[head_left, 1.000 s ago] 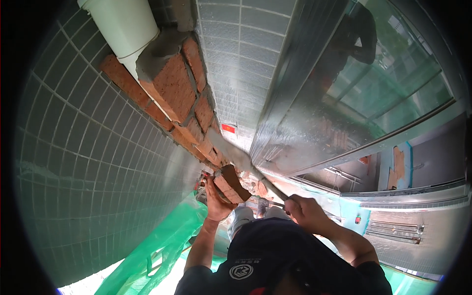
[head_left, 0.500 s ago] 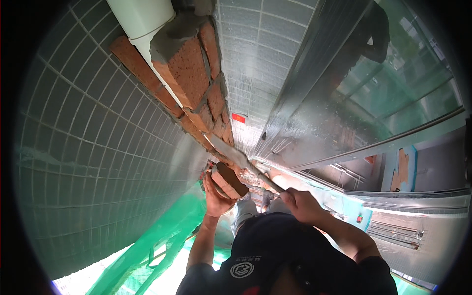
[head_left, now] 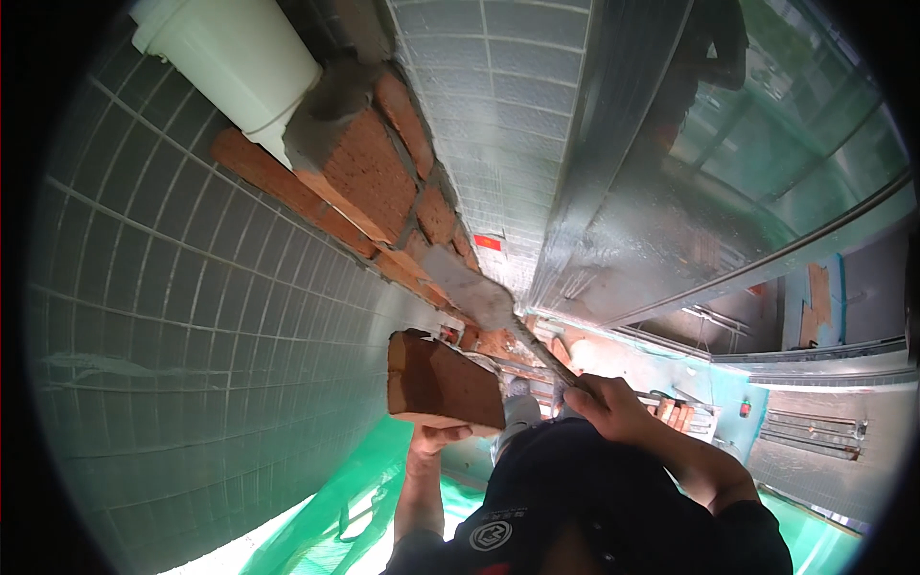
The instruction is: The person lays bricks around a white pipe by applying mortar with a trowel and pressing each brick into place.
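Note:
My left hand (head_left: pixel 437 439) grips a reddish brick (head_left: pixel 446 381) from underneath, its dark, damp-looking patch turned up. The handle of a trowel (head_left: pixel 471 287) is wrapped in my right hand (head_left: pixel 606 406), and its grey, mortar-smeared blade reaches up against the side of a brick column (head_left: pixel 369 177). On top of that column lies a bed of wet grey mortar (head_left: pixel 331 101). A white pipe (head_left: pixel 225 67) with a flared collar runs down beside the brickwork.
Grey tiled wall (head_left: pixel 182 297) rises on the left, with green netting (head_left: pixel 355 489) below it. At the right stands a large glass pane (head_left: pixel 767 153) with a metal frame. Several loose bricks (head_left: pixel 675 414) lie down on the floor level.
My left hand has raised and turned the brick, so a broader face shows. The trowel has shifted slightly right and its blade shows broader. The whole view has tilted a little.

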{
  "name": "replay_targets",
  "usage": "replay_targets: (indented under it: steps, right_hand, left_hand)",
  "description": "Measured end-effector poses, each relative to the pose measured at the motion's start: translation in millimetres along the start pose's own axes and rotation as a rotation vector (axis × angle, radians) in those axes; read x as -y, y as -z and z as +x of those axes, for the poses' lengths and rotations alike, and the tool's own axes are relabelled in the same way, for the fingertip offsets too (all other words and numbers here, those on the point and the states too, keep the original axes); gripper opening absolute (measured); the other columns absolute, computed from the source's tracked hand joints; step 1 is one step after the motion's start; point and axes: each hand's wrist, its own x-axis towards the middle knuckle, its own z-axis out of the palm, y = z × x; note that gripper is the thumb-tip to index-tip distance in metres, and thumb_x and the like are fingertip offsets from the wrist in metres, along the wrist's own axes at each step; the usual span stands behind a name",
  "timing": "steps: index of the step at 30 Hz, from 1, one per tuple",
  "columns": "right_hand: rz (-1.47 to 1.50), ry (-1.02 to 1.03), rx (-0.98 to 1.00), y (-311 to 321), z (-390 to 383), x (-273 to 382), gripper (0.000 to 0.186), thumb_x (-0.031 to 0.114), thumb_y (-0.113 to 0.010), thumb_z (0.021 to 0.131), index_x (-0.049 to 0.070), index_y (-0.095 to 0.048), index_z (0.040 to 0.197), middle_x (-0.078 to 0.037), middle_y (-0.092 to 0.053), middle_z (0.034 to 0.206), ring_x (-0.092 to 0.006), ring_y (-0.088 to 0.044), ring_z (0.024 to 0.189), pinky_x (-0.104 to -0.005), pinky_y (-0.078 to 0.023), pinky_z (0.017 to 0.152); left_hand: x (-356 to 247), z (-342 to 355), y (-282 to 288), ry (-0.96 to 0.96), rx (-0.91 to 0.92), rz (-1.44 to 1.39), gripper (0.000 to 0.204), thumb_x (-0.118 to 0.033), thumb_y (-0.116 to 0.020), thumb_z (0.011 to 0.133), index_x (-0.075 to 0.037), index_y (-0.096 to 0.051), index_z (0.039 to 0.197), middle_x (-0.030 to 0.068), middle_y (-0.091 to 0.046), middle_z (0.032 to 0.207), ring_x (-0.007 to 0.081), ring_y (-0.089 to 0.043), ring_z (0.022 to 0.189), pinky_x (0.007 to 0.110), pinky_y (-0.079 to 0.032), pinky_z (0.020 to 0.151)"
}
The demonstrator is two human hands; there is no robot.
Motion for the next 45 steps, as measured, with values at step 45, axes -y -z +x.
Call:
replay_targets:
  steps: [45]
  right_hand:
    - [0.432,0.771,-0.202,-3,71,68,0.041,0.021,-0.082,0.074,0.001,-0.057,0.1,0.004,-0.051,0.062,-0.0029,-0.046,0.053,-0.0229,-0.038,0.046]
  left_hand:
    - [-185,78,-186,-0.771,-0.329,0.722,0.104,-0.036,-0.091,0.056,0.003,-0.035,0.135,0.0114,-0.046,0.126,0.0217,-0.048,0.117,0.038,-0.041,0.1]
